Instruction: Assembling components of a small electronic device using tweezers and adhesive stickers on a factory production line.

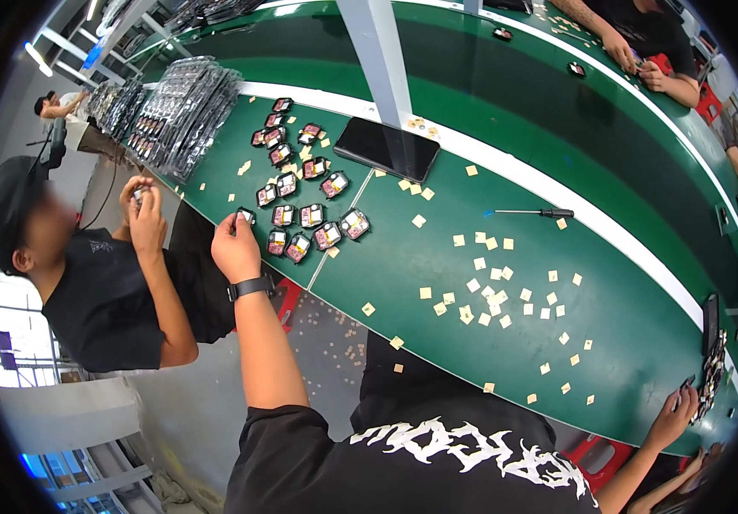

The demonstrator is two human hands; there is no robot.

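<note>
My left hand [234, 247], with a black watch on the wrist, reaches over the near edge of the green table [403, 257] and pinches a small black part [246, 214]. Just right of it, several small black parts with pink and white insides [300, 224] lie in rows. My right hand [676, 413] is at the table's lower right edge, fingertips against a row of small dark parts [712, 375]; whether it grips them is unclear.
Tan square chips [491, 283] are scattered mid-table. A screwdriver [530, 212], a dark slab-like device [386, 147] and a white post [378, 51] lie farther off. Stacked black trays [187, 107] fill the far left. A seated co-worker [103, 291] is left; another person's hands [635, 60] top right.
</note>
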